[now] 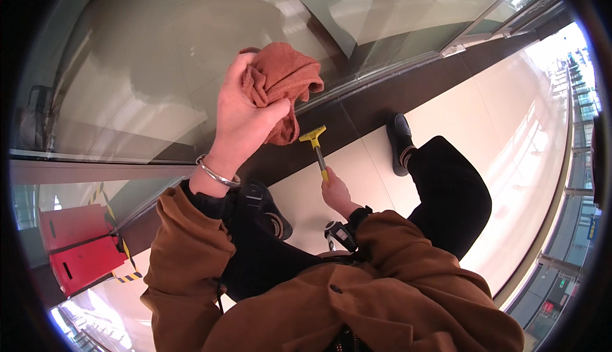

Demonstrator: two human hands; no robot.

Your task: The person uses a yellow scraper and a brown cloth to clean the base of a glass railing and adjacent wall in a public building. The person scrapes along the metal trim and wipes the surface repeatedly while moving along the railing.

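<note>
A bunched reddish-brown cloth (286, 77) is gripped in my left hand (246, 108), raised in front of a large glass pane (158, 55). Whether the cloth touches the glass I cannot tell. Lower down, my right hand (337, 191) grips the lower end of a scraper (319, 152) with a yellow head and a dark handle with a yellow end. Its wide head points up toward the dark floor border along the foot of the glass. A silver bangle (217, 173) circles my left wrist.
A metal frame edge (373, 77) runs along the pane's foot, above dark floor tiles (406, 84) and glossy pale tiles (459, 113). A red box-like object (88, 263) with yellow-black striped tape stands at the left. A black device (340, 235) hangs near my right wrist. My shoes (398, 144) flank the scraper.
</note>
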